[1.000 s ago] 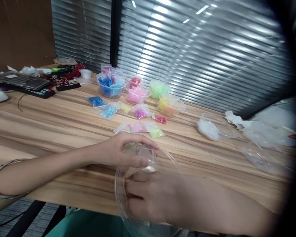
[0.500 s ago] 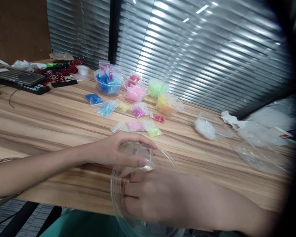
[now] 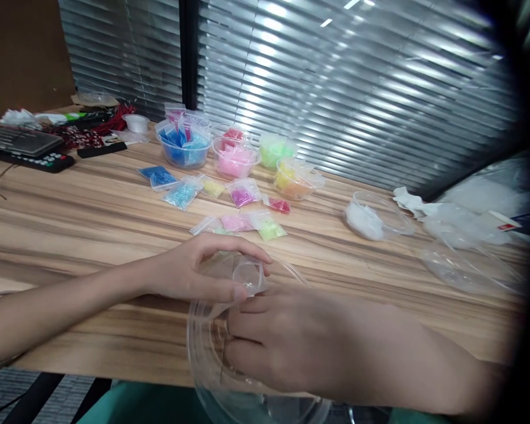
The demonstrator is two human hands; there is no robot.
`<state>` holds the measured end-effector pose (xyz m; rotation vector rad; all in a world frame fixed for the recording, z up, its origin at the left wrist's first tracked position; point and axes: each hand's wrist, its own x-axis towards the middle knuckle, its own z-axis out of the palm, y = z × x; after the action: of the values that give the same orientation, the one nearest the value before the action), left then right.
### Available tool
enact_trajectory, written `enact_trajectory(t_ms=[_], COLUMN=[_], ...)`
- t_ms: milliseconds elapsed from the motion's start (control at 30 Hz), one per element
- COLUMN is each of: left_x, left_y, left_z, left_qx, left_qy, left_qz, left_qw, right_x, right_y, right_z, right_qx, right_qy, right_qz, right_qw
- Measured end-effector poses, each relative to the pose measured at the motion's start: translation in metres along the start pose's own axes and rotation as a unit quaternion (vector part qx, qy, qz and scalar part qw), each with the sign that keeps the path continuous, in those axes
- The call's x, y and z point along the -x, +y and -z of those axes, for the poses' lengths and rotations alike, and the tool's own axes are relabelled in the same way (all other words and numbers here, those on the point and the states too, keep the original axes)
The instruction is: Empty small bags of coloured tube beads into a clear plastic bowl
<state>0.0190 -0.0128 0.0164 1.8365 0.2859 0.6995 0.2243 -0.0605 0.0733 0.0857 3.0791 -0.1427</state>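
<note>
A large, round clear plastic bowl (image 3: 197,347) is at the table's front edge, under both hands. My left hand (image 3: 203,265) curves its thumb and fingers around a small clear plastic cup (image 3: 248,275) over the bowl's far side. Over the bowl, my right hand (image 3: 287,347) is bent with its fingers curled down beside the cup. Its fingertips are hidden, so what they hold cannot be made out. Just beyond the hands lie small zip bags of beads: a pink bag (image 3: 237,222) and a light green bag (image 3: 270,228).
Farther back lie a blue bag (image 3: 158,176), a light blue bag (image 3: 182,193) and a purple bag (image 3: 242,193). Several tubs, including a blue-filled tub (image 3: 183,147), stand near the blinds. A white-filled tub (image 3: 366,222) is at right; a remote control (image 3: 53,162) is at left.
The view has shifted slightly, moving the scene a little left. The small cup shows more clearly between my hands, and my right hand's fingers sit nearer to it.
</note>
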Motion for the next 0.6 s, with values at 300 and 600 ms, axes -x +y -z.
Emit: enact_trajectory(t_ms=[300,600], left_x=[0.003,0.007], left_y=[0.002,-0.008], left_z=[-0.001,-0.002], left_qx=[-0.052,-0.029], left_qy=[0.01,0.038], left_qz=[0.006,0.002], left_qw=[0.999,0.999], right_x=[0.015,0.012], right_y=[-0.011,0.008], right_z=[0.031,0.03], right_qx=[-0.006,0.093], right_qy=[0.151,0.219], right_qz=[-0.105,-0.157], right_qw=[0.983,0.958])
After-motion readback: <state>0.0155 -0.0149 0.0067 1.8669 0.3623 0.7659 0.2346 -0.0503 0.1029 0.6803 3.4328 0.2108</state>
